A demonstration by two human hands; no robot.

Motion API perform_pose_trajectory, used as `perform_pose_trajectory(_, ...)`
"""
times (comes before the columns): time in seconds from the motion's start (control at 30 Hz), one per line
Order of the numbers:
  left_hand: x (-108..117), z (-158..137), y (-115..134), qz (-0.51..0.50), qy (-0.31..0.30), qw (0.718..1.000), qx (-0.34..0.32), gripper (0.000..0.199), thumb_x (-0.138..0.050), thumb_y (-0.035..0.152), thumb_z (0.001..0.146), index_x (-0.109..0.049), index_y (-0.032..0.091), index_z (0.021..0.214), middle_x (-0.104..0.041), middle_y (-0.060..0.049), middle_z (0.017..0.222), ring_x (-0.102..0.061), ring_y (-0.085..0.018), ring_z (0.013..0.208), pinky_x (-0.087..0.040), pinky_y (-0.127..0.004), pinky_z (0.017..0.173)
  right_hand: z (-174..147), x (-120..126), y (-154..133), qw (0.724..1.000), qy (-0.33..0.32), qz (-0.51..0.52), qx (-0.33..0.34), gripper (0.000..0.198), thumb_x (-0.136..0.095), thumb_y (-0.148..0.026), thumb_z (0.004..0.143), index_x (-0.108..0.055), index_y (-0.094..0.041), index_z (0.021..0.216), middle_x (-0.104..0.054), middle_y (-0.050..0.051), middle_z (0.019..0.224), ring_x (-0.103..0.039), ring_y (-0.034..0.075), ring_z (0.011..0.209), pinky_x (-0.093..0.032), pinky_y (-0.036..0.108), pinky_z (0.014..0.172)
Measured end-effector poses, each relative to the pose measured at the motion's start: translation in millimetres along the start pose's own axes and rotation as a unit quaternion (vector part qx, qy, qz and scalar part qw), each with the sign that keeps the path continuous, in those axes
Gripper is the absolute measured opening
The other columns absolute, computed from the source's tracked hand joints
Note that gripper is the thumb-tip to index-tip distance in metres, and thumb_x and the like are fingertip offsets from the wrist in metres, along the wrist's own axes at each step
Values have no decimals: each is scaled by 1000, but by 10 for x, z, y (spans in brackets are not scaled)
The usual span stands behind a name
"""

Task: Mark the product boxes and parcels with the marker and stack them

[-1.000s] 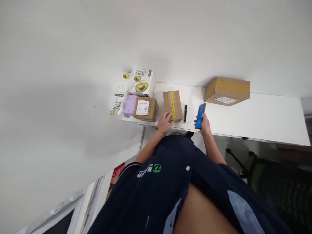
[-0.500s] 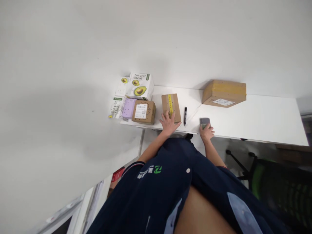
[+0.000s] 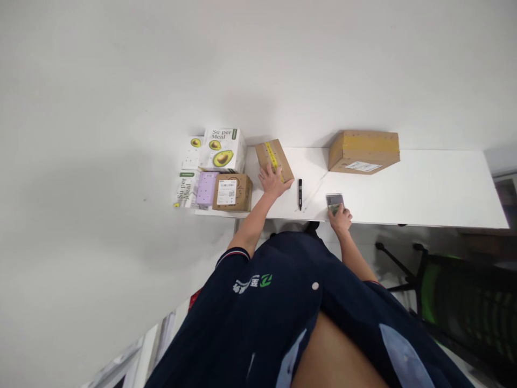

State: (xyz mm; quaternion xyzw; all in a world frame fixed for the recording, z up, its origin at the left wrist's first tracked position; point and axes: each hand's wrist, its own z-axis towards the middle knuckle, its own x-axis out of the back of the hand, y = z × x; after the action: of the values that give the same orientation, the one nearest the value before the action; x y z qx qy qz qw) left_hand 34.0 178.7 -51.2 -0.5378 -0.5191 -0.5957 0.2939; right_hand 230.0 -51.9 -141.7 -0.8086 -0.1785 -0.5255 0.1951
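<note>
My left hand (image 3: 273, 181) grips the near end of a small cardboard box (image 3: 275, 153) with yellow tape along its top. Its fingers lie over the top and the thumb reaches the right corner. The box sits askew towards the back of the white table. Beside it on the right lies a black marker pen (image 3: 300, 194). At the table's front edge my right hand (image 3: 341, 217) is closed on the lower part of a grey phone (image 3: 334, 200), which lies on the tabletop. The palm side of both hands is hidden.
On the left stand white avocado-print boxes (image 3: 223, 148), a purple box (image 3: 207, 187) and a labelled cardboard box (image 3: 232, 192). A larger taped carton (image 3: 364, 151) stands against the back wall. Below right is an office chair (image 3: 464, 307) by the table (image 3: 436, 188).
My left hand has pushed the small box away from the front edge towards the wall and turned it slightly. My right hand stays at the phone. The whole view has shifted a little.
</note>
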Motion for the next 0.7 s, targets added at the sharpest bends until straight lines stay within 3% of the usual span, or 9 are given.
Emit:
perform_pose_trajectory(0.13,91,320,-216,-1,-20,999,-33,80,-60,69,82,-52,24,147,-27,-17,165,-20,-49,151,-17,-64,120,13,11,32,1000,-15,7,4,69,-43,-50,99,-31,-17,158,-40,21,153,-42,40,135,-42,52,105)
perform_pose_trajectory(0.27,312,575,-638,35,-42,995,-79,76,-53,70,86,-51,27,148,-28,-13,166,-15,-44,155,-13,-64,122,3,9,59,1000,-20,8,8,69,-44,-49,99,-32,-17,158,-40,21,153,-42,39,135,-43,51,105)
perform_pose_trajectory(0.43,611,680,-1065,73,-92,988,-96,77,-55,70,84,-47,33,151,-25,-7,168,-20,-43,153,-18,-60,122,-20,-11,66,1000,-14,8,12,68,-43,-49,98,-32,-17,158,-40,22,153,-42,39,135,-43,52,104)
perform_pose_trajectory(0.53,690,658,-1051,74,-107,988,-86,77,-53,71,84,-47,33,151,-26,-8,167,-26,-42,150,-23,-58,120,-32,-13,54,1000,-12,2,13,69,-43,-48,98,-32,-16,159,-39,21,153,-42,39,135,-43,53,104)
perform_pose_trajectory(0.7,563,652,-653,62,-78,995,15,84,-49,73,84,-47,21,150,-28,-20,162,-33,-50,143,-33,-62,111,-53,-11,27,1000,-1,-7,12,69,-44,-47,98,-32,-15,159,-40,22,153,-42,40,134,-44,53,104)
